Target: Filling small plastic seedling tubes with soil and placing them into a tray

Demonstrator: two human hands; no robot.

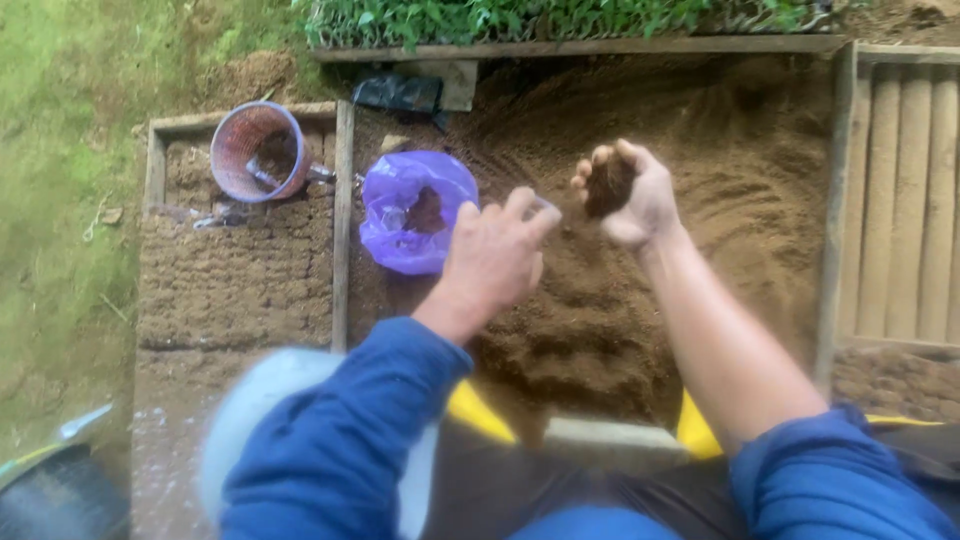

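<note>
The right hand (628,195) is cupped around a clump of brown soil (607,185), lifted above the soil heap (700,200). The left hand (497,250), fingers pinched on a small clear bag (541,208), hovers beside it. To the left, a purple plastic bag (410,210) lies open; packed soil rows (235,280) fill the far-left wooden frame (342,220).

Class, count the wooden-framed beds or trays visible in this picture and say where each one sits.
4: one left, holding the pink basket; the middle bed of loose soil under both hands; one right with soil rolls; one top with seedlings. More may lie outside the picture.
</note>
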